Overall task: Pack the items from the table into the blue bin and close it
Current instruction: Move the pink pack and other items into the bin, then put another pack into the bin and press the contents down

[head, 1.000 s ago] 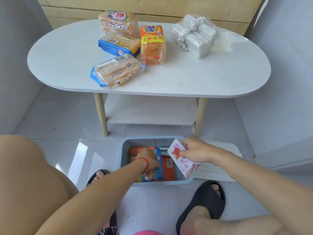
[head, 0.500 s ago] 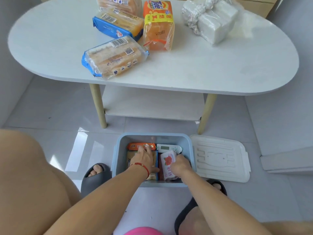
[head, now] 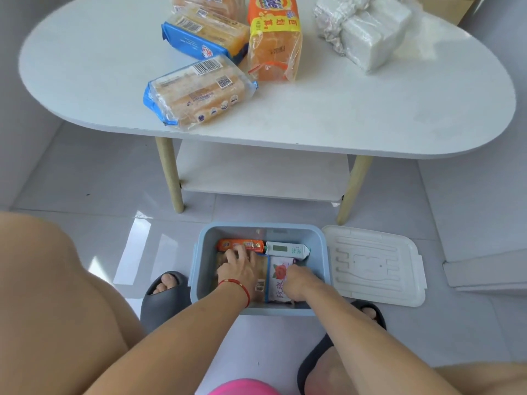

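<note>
Blue plastic bin (head: 196,280) on the floor, nearly full already; risks jamming or a white ribbed lid (head: 373,266) that cannot seat, with four soap packs and a white bundle waiting on the white oval tabletop (head: 370,115). Left hand (head: 238,266) flat, fingers spread on a packet; right hand (head: 299,280) closed on the rose-printed white pack (head: 278,273), now pressed lower than half a second ago

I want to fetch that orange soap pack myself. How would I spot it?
Start at the white oval table. Among the packs at its far side, the orange Tide soap pack lies between blue-ended packs and white bundles. Only it has a yellow band.
</note>
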The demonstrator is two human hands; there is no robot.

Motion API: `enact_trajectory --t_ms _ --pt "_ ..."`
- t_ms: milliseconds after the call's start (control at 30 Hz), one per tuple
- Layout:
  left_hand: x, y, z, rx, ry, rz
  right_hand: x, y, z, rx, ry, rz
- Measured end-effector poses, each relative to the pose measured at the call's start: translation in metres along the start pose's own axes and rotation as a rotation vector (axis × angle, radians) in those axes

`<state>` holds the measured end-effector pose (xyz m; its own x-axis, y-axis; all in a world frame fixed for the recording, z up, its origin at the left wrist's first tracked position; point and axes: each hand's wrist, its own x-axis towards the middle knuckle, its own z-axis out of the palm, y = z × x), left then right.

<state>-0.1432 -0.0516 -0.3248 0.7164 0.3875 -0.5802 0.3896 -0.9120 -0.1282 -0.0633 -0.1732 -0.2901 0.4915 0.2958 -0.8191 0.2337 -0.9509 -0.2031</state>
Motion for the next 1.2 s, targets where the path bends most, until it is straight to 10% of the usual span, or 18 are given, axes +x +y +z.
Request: enact_trajectory --t_ms 233,600,800,1200 --pt "-0.025 -0.014 -0.052 -0.332 0.039 0.006 -0.026 -0.032 -0.037 -0.137 0.106 -0.123" --pt "-0.107 -0.110 -0.241 -0.788 1.356 0.277 -0.125 -0.102 -0.146 0.211 0.477 -0.690" --pt "-0.057 -0.146 -0.275 -0.662 0.785 0.081 -0.138 -0.102 -0.152 0.326 0.619 -0.750" --pt "-0.103 -0.087 -0.254 -0.878 0.994 0.072 -0.162 -0.104 -0.157 0.839 0.500 -0.628"
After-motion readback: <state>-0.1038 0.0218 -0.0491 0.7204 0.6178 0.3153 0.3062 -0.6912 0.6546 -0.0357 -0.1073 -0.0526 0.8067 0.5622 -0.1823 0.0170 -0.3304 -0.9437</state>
